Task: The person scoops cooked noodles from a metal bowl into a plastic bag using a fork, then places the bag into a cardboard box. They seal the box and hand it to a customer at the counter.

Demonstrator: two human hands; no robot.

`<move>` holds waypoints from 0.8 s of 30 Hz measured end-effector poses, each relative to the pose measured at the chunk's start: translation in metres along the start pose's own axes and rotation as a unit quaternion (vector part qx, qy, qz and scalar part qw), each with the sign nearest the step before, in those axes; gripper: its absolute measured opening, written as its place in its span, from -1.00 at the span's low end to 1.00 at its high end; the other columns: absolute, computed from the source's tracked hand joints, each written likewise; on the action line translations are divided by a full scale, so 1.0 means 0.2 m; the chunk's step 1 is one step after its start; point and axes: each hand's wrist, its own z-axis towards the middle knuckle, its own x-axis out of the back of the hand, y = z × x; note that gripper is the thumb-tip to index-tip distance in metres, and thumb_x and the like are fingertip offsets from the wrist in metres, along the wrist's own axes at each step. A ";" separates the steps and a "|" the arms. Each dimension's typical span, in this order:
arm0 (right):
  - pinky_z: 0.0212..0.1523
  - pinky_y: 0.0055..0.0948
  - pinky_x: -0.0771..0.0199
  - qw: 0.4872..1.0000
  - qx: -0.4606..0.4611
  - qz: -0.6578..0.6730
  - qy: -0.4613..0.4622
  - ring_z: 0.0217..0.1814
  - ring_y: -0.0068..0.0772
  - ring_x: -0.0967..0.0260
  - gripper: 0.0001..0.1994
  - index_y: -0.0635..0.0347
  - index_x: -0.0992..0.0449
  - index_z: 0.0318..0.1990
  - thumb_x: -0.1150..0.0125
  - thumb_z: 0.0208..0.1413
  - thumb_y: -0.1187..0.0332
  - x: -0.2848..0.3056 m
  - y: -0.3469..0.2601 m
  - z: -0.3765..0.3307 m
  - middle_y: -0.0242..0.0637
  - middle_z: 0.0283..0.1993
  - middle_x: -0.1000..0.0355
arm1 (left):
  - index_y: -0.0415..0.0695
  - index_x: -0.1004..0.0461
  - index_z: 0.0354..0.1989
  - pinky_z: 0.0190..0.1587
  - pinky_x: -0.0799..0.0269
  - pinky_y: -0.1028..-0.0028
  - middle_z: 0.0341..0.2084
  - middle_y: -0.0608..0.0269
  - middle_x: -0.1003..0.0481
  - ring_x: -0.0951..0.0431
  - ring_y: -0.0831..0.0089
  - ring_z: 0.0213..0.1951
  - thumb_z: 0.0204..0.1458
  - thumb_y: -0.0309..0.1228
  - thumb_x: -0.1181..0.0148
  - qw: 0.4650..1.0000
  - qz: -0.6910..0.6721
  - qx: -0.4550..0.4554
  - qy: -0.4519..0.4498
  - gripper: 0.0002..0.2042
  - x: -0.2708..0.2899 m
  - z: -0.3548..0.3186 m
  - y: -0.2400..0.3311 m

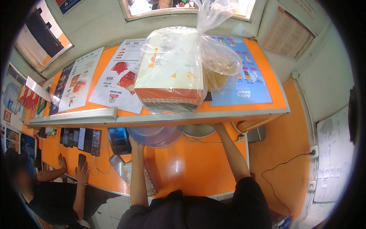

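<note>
Below the raised orange counter, my left hand [136, 144] grips the side of a translucent blue plastic tub [163, 138]; the counter edge hides the tub's far part. My right hand [217, 127] reaches under the same edge, beside a round grey-green bowl [200, 131]. Its fingers are hidden there, so whether it holds the bowl does not show. On the upper counter stands a white and orange food box [171, 65] inside a knotted clear plastic bag [206, 26]. A clear round container of yellowish food [219, 78] sits beside the box in that bag.
A co-worker [53, 202] at the left handles a dark phone [81, 159]. Several phones [82, 139] stand in a row near a blue and black device [119, 140]. Menu sheets [118, 80] cover the upper counter [276, 95]. A cable [276, 166] hangs at the right.
</note>
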 end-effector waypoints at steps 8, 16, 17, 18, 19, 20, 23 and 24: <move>0.00 -0.33 -0.37 0.980 -0.017 0.123 0.156 -0.01 -0.31 -0.36 -0.58 0.22 -0.45 -0.12 -0.40 -0.14 0.25 0.20 -0.14 -0.13 -0.22 -0.08 -0.44 | -0.18 -0.29 0.05 0.04 -0.39 0.35 -0.02 0.17 -0.40 -0.42 0.33 -0.01 0.22 -0.22 0.12 0.999 0.022 0.018 0.016 -0.66 -0.15 -0.02 -0.08; -0.02 -0.35 -0.37 0.963 -0.064 0.232 0.120 -0.07 -0.39 -0.38 -0.52 0.27 -0.45 -0.09 -0.46 -0.20 0.29 0.34 -0.43 -0.18 -0.25 -0.13 -0.46 | -0.20 -0.29 0.06 0.05 -0.38 0.32 -0.02 0.15 -0.39 -0.42 0.30 -0.03 0.20 -0.19 0.10 0.997 0.066 0.034 -0.036 -0.62 -0.07 0.04 -0.24; -0.02 -0.35 -0.37 0.969 -0.055 0.204 0.125 -0.07 -0.42 -0.38 -0.51 0.28 -0.46 -0.10 -0.47 -0.22 0.30 0.35 -0.40 -0.18 -0.26 -0.13 -0.46 | -0.21 -0.30 0.04 0.05 -0.38 0.32 -0.04 0.14 -0.40 -0.42 0.30 -0.04 0.19 -0.18 0.08 0.995 0.077 0.028 -0.048 -0.61 -0.10 0.05 -0.25; -0.03 -0.35 -0.38 0.964 -0.057 0.227 0.123 -0.08 -0.43 -0.38 -0.51 0.28 -0.45 -0.10 -0.48 -0.22 0.31 0.35 -0.39 -0.19 -0.27 -0.13 -0.45 | -0.21 -0.32 0.03 0.04 -0.38 0.33 -0.05 0.14 -0.41 -0.43 0.30 -0.05 0.17 -0.17 0.06 0.994 0.088 0.021 -0.058 -0.61 -0.13 0.06 -0.27; -0.03 -0.35 -0.38 0.960 -0.054 0.248 0.121 -0.08 -0.44 -0.38 -0.51 0.29 -0.45 -0.10 -0.48 -0.23 0.32 0.37 -0.39 -0.20 -0.28 -0.12 -0.45 | -0.21 -0.33 0.02 0.03 -0.38 0.33 -0.07 0.14 -0.42 -0.43 0.31 -0.06 0.16 -0.15 0.04 0.993 0.096 0.010 -0.069 -0.60 -0.19 0.07 -0.29; -0.04 -0.35 -0.38 0.955 -0.053 0.267 0.120 -0.09 -0.45 -0.38 -0.51 0.30 -0.45 -0.11 -0.49 -0.24 0.33 0.38 -0.36 -0.22 -0.29 -0.12 -0.44 | -0.15 -0.31 0.03 0.05 -0.35 0.33 -0.07 0.20 -0.40 -0.40 0.33 -0.04 0.17 -0.15 0.04 0.988 0.091 0.014 -0.123 -0.62 -0.28 0.05 -0.31; -0.03 -0.37 -0.39 0.923 -0.110 0.340 0.146 -0.09 -0.42 -0.38 -0.48 0.34 -0.38 -0.09 -0.49 -0.23 0.36 0.37 -0.30 -0.31 -0.26 -0.14 -0.43 | -0.08 -0.28 0.04 0.01 -0.33 0.36 -0.08 0.28 -0.38 -0.38 0.40 -0.04 0.16 -0.14 0.01 0.982 0.163 -0.025 -0.092 -0.64 -0.39 -0.01 -0.35; -0.02 -0.38 -0.39 0.921 -0.114 0.340 0.153 -0.09 -0.40 -0.38 -0.47 0.34 -0.36 -0.08 -0.49 -0.22 0.36 0.35 -0.23 -0.32 -0.24 -0.15 -0.43 | -0.07 -0.28 0.03 -0.06 -0.35 0.39 -0.12 0.30 -0.38 -0.39 0.43 -0.08 0.16 -0.17 0.00 0.970 0.222 -0.031 -0.096 -0.65 -0.41 -0.02 -0.35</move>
